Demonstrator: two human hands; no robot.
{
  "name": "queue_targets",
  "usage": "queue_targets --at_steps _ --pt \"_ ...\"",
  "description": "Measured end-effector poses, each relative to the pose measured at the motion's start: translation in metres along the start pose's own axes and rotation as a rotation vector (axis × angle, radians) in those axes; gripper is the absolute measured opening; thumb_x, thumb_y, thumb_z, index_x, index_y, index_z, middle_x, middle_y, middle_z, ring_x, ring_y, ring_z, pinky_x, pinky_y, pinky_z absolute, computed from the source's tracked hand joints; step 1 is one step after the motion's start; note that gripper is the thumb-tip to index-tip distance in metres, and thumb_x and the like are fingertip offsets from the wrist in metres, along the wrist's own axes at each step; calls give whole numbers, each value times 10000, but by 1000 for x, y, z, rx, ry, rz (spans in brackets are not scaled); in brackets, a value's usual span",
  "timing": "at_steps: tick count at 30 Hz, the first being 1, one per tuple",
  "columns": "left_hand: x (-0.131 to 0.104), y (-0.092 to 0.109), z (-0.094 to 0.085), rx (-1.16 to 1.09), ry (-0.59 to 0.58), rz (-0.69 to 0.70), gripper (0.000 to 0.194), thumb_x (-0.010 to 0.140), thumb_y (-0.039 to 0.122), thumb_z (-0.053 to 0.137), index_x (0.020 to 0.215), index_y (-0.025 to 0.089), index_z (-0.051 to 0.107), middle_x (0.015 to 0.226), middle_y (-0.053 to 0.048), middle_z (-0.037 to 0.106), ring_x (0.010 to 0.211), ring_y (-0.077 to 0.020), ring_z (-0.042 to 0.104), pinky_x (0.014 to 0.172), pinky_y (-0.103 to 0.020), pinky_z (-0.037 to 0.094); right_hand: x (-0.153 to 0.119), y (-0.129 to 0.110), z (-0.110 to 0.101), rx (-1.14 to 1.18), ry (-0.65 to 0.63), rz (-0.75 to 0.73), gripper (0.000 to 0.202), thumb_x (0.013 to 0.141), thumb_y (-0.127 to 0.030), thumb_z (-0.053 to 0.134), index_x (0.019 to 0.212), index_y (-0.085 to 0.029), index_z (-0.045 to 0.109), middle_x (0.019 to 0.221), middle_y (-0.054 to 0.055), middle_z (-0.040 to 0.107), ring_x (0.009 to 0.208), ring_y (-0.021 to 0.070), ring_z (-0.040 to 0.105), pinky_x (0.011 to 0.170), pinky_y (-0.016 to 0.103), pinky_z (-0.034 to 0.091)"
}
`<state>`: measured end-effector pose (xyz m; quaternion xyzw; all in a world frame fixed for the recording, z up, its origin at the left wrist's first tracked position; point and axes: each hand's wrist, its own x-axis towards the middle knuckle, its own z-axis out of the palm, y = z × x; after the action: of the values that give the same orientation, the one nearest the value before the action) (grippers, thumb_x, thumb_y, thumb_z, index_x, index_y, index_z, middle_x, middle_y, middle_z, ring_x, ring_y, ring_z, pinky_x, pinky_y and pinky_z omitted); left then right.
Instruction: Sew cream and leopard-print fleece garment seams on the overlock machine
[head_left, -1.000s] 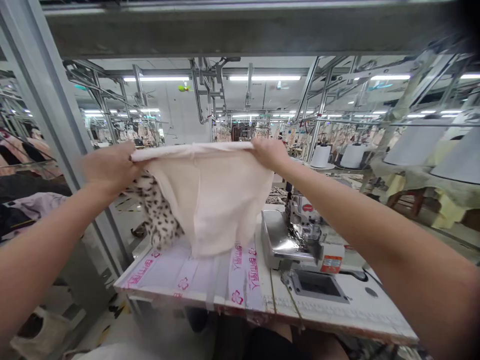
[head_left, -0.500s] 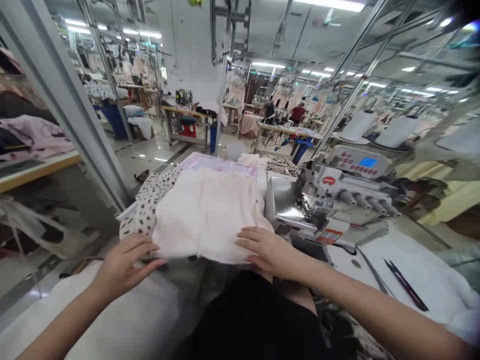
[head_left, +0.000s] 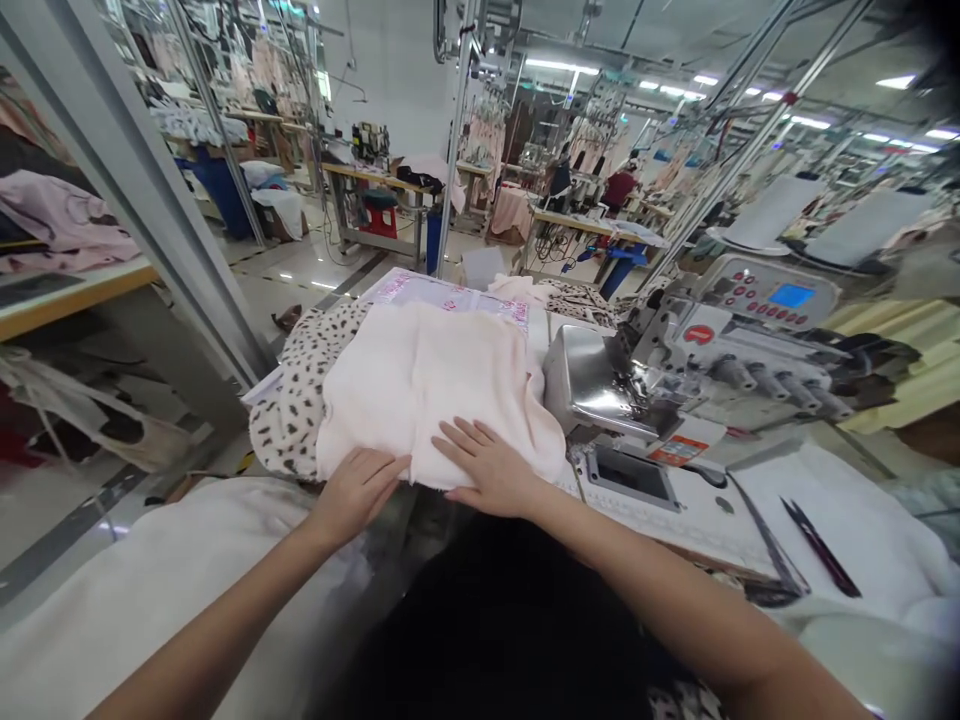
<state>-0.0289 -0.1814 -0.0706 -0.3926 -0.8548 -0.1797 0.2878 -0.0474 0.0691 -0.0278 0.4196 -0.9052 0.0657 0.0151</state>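
Note:
A pale pink, fluffy fabric piece (head_left: 450, 370) lies spread over the work surface, with a raised line down its middle. My left hand (head_left: 356, 495) is at its near edge, left of that line, its fingers together on the fabric and pinching the edge. My right hand (head_left: 487, 465) rests flat on the fabric just right of the line, fingers spread. Spotted fabric (head_left: 300, 390) sticks out at the left. Beyond the pink piece is a plastic sheet with pink print (head_left: 420, 290).
An overlock sewing machine (head_left: 735, 350) with a metal plate (head_left: 592, 380) stands at the right. Dark scissors (head_left: 821, 550) lie on white cloth beside it. White fabric (head_left: 187, 590) is heaped at lower left, near a metal post (head_left: 150, 190). A person (head_left: 621, 187) sits far off.
My left hand has moved right from the fabric's left corner to near its middle. My right hand has shifted left and spread flat on top. The view has tilted down.

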Motion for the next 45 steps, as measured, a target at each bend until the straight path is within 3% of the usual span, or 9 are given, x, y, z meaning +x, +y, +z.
queue_targets --at_steps 9,15,21,27,32,35,37,41,45 --pt "1 3 -24 -126 -137 43 195 852 75 422 960 161 559 797 -44 565 747 -138 510 648 -252 441 -8 4 -8 29 -34 -2 737 819 -558 466 1415 -209 212 1482 67 192 1366 265 115 1109 453 127" --pt "82 -12 -56 -200 -350 -172 277 924 281 342 1006 177 585 1034 -57 581 971 -140 534 870 -259 441 -13 6 -12 62 -43 11 768 792 -586 484 1410 -205 233 1477 83 205 1363 275 126 1109 458 122" --pt "174 -91 7 -22 -493 -415 434 904 283 392 1294 92 390 1396 -142 321 1305 -236 262 1074 -431 252 -15 7 -10 127 -14 28 733 812 -597 446 1409 -232 228 1479 71 202 1367 262 116 1113 463 120" --pt "187 -146 50 95 -567 -602 542 888 442 405 1347 167 319 1420 -143 272 1306 -318 234 1015 -608 224 -14 10 -9 160 -7 51 835 749 -628 514 1414 -223 212 1482 70 189 1367 268 112 1121 463 123" --pt "157 -118 -2 170 -480 -592 692 877 494 354 1407 103 142 1460 -183 116 1344 -341 74 1009 -611 214 -33 11 -1 76 48 58 722 753 -283 590 1394 -180 275 1460 67 257 1349 263 192 1115 451 195" --pt "99 -85 -50 138 -455 -409 717 805 569 464 1395 247 213 1477 -47 149 1359 -235 86 1097 -439 186 -53 13 6 5 114 84 631 780 -151 500 1381 -134 306 1435 93 308 1336 275 228 1085 488 261" --pt "48 -67 -70 157 -319 -251 823 730 583 566 1388 216 235 1461 -105 183 1343 -289 144 1073 -468 228 -64 16 10 -13 180 120 580 814 -149 467 1374 -136 318 1414 105 345 1319 273 273 1052 496 322" --pt "-36 -53 -69 210 -130 -328 740 746 406 615 1370 190 279 1423 -182 248 1299 -348 246 992 -539 300 -73 21 13 -3 273 140 540 838 -208 484 1359 -165 349 1367 115 417 1270 270 362 1009 483 387" --pt "-56 -58 -50 175 44 -477 462 786 112 376 1241 134 455 1343 -158 396 1267 -260 336 994 -479 334 -73 28 11 -38 258 76 493 851 -273 480 1326 -164 404 1337 111 455 1229 262 410 990 461 403"
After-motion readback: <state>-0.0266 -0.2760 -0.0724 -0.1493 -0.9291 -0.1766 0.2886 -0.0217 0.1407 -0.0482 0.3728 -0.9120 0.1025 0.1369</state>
